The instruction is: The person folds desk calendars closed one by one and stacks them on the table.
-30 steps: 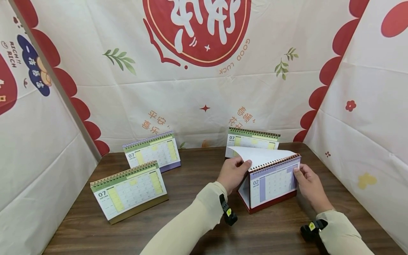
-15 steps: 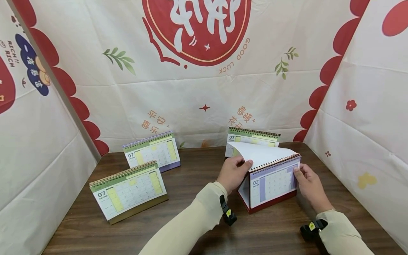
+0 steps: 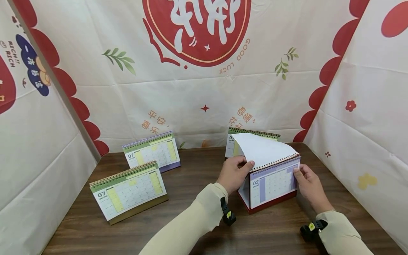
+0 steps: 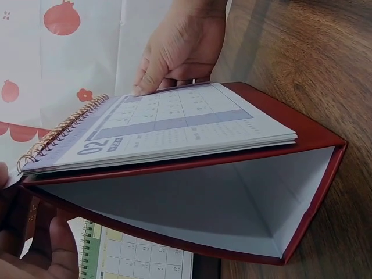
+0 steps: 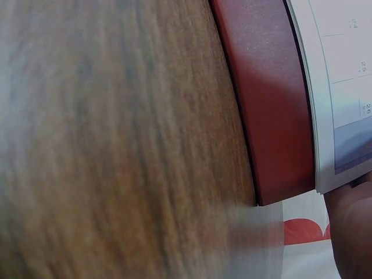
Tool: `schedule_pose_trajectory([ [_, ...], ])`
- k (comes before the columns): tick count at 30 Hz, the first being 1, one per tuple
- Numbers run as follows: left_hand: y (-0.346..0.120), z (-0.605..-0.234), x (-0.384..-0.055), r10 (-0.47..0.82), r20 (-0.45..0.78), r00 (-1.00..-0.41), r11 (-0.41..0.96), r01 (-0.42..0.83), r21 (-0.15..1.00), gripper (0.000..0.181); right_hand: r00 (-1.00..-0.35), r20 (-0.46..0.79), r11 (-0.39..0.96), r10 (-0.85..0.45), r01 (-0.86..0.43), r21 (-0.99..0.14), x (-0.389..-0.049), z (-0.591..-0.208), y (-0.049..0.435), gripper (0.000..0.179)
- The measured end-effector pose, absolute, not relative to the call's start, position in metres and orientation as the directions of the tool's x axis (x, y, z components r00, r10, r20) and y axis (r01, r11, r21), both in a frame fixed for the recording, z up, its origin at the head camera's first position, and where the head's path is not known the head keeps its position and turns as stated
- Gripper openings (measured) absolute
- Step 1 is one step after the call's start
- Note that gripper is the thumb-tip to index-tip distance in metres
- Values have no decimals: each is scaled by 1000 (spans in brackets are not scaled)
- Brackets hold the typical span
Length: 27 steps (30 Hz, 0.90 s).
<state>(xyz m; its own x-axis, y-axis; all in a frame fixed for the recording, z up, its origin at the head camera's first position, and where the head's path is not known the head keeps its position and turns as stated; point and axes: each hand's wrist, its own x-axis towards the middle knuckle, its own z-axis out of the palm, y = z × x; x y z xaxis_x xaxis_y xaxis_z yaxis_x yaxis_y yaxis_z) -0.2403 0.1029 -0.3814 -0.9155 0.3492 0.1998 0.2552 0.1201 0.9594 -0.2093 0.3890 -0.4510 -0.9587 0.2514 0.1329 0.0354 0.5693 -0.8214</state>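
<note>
A desk calendar (image 3: 276, 186) with a red stand and a ring binding stands at the right, its purple page marked 02 facing me. A white sheet (image 3: 266, 148) arches back over the rings. My left hand (image 3: 234, 174) pinches that sheet by its left edge, close to the binding, with the fingers behind the stand in the left wrist view. On the opposite side my right hand (image 3: 313, 187) grips the calendar's right edge, thumb on the front page and fingers behind. The red base (image 5: 273, 116) rests on the wood in the right wrist view.
Behind the sheet, a calendar showing 07 (image 3: 231, 148) is partly covered. At the left stand two more, a gold-based calendar (image 3: 130, 193) and a purple-based calendar (image 3: 153, 150). Printed cloth walls (image 3: 204, 92) enclose the brown wooden table (image 3: 194, 184) at the back and sides.
The white sheet has risen and bowed higher behind the rings, covering more of the back calendar. My left hand has shifted very slightly to the right; my right hand stays put.
</note>
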Motion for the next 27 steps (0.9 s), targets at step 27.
schedule_pose_trajectory([
  [27,101,-379,-236,376,296,-878,118,362,924,8,-944,222,604,242,-32,-796,-207,-453,389,52],
])
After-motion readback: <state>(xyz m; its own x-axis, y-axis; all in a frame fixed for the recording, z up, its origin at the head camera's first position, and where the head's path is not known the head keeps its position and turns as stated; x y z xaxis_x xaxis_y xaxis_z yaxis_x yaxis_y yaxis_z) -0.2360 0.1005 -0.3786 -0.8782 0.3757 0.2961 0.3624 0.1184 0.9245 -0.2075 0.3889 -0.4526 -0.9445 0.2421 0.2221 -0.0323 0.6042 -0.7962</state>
